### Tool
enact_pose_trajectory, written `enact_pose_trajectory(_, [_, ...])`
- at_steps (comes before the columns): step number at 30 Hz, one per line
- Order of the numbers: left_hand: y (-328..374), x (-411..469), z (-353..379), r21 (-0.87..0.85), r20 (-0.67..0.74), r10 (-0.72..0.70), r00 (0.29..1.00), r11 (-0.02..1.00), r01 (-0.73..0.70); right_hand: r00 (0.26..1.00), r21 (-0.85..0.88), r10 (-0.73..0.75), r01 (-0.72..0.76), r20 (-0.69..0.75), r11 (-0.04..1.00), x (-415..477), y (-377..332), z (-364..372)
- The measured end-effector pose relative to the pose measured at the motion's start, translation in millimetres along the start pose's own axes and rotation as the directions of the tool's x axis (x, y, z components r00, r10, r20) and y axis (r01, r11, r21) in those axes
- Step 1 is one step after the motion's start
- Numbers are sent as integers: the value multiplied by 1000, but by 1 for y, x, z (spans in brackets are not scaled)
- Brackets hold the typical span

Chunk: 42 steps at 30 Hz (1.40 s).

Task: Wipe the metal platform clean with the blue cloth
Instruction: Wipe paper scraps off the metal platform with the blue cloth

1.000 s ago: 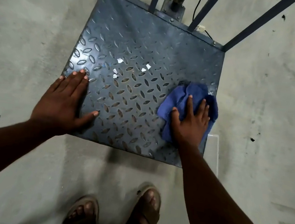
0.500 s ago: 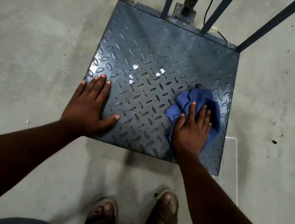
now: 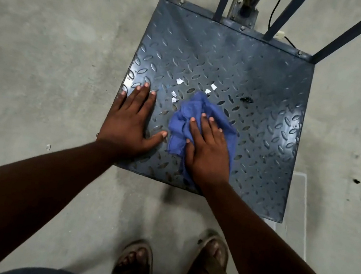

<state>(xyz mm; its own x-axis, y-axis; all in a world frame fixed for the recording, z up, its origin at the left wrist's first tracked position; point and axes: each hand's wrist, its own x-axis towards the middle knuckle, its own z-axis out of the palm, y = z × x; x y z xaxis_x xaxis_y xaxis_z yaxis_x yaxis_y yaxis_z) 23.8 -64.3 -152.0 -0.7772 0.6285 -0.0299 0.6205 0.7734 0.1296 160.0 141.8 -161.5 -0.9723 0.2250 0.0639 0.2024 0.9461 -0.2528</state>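
- The right hand (image 3: 207,153) has swept the crumpled blue cloth (image 3: 189,110) leftward, from the near right part of the grey-blue diamond-tread metal platform (image 3: 230,58) to its near middle. The cloth now lies just beside the thumb of the left hand (image 3: 128,126).
- The left hand has kept its place, palm flat on the platform's near left corner with its grip wide and fingers spread. It holds nothing and seems to brace the person.
- The right hand's grip is also wide: straight fingers press down on the cloth and do not curl round it.
- The cloth's far edge now touches or nearly touches the small white paper scraps (image 3: 179,81) lying mid-platform. The stroke looks set to gather them, but they are not yet cleared.
- A small dark smudge (image 3: 246,100) lies on the plate to the right of the cloth, so that side likely needs another pass.
- The far half of the platform, towards the upright bars, shows a dull, dusty haze, and I judge the wiping well short of done.
- The cloth is soft, bunched into folds, and largely covered by the hand. The platform's raised tread may snag scraps between the ridges.
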Motion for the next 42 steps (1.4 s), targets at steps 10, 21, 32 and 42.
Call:
enact_pose_trajectory(10, [-6,-3,2,-5,-4,-24,1000,1000,24,998,-50,54,-56,-25,997,7,9,0])
enact_pose_trajectory(21, [-5,-3,2,-63,-23,-33,999,997,31,992,-60,125,-123,31,991,-62,25,-19])
enact_pose_trajectory(32, [-4,-2,2,-86,-30,-35,999,996,33,984,-79,175,-176,-19,981,-19,145,-48])
enact_pose_trajectory(42, [-1,-2,1,-86,-43,-23,999,996,20,953,-56,295,-299,-61,953,18,132,-40])
